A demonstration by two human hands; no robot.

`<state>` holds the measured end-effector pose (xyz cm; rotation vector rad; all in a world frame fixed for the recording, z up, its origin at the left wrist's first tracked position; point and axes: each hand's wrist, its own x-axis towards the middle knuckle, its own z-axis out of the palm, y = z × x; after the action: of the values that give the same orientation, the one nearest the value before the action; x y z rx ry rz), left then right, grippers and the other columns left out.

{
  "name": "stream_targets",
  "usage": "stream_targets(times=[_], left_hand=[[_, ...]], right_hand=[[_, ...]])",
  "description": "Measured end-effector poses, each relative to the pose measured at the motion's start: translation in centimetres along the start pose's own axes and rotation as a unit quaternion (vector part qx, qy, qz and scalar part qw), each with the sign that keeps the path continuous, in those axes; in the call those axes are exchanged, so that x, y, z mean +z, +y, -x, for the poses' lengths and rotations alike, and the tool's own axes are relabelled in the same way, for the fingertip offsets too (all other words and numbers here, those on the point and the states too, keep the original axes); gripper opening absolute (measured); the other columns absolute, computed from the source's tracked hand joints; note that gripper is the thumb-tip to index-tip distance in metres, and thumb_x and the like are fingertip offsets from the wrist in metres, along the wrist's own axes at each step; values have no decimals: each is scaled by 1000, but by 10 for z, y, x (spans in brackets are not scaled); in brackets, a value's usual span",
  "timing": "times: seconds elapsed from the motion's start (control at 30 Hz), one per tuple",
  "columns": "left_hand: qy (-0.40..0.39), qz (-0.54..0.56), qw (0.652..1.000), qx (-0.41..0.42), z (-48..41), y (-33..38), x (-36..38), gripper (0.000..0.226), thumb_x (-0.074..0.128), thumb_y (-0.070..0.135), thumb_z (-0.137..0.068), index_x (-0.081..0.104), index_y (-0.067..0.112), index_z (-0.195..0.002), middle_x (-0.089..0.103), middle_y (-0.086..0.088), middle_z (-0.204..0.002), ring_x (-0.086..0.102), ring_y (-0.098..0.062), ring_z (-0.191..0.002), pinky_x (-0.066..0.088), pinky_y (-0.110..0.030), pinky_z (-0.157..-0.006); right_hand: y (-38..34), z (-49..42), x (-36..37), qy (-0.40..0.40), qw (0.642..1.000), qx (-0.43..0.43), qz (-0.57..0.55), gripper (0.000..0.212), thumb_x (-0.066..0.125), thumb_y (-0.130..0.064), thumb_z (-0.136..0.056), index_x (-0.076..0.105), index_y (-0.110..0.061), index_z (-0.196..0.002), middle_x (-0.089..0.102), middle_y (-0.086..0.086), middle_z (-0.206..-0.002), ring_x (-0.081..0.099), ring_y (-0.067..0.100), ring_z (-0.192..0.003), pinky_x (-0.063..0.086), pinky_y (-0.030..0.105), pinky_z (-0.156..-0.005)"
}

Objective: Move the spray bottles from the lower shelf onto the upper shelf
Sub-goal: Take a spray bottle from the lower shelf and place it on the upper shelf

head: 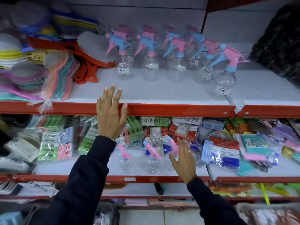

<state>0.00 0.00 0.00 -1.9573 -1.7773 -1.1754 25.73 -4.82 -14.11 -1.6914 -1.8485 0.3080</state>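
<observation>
both hands (pixel 111 117) (pixel 183 157) spread, empty; clear plastic spray bottles (pixel 151 158) below

White upper shelf (pixel 146 93) with clear spray bottles (pixel 151 69) and netted scrubbers (pixel 53 78); lower shelf (pixel 97 168), three bottles (pixel 152 163), packets (pixel 224 153).

Clear spray bottles with pink and blue trigger heads on two red-edged shelves.

Most stand upright in rows on the upper shelf (pixel 162 93), some bearing white price stickers; the rightmost bottle (pixel 224 78) stands nearest the front edge. Three bottles (pixel 151 161) stand side by side on the lower shelf (pixel 90 168), the rightmost partly hidden.
</observation>
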Motion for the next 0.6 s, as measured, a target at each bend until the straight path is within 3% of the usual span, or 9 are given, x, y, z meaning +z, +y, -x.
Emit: stream_targets(times=[0.1,0.27,0.47,0.6], left_hand=[[-5,-15,1000,-18,-1,-6,5,47,32,36,-95,37,20,-138,31,-3,-152,19,-22,-143,11,-45,-116],[-7,-51,999,5,2,-15,15,43,30,36,-96,44,23,-134,39,-2,-148,23,-21,-142,-4,-31,-116],[-1,-59,998,13,-1,-19,18,41,32,34,-95,44,26,-134,43,-1,-145,24,-20,-140,-1,-33,-116],[0,-64,998,11,-3,-19,21,42,33,34,-95,45,25,-134,45,-3,-143,25,-20,-139,-5,-30,-116]], right_hand=[[9,-4,9,-58,996,69,-27,62,65,-24,-84,33,-5,-133,55,17,-127,55,34,-112,46,37,-82],[27,-17,17,-102,986,117,-62,34,67,-18,-82,52,-6,-109,63,16,-107,60,31,-97,42,30,-69],[14,-20,-28,-53,984,73,-152,34,72,-24,-78,59,-17,-108,67,5,-98,60,14,-78,44,23,-61],[-25,-22,-85,36,973,-27,-225,33,78,-28,-72,60,-33,-99,66,-15,-89,57,6,-74,43,18,-65]])
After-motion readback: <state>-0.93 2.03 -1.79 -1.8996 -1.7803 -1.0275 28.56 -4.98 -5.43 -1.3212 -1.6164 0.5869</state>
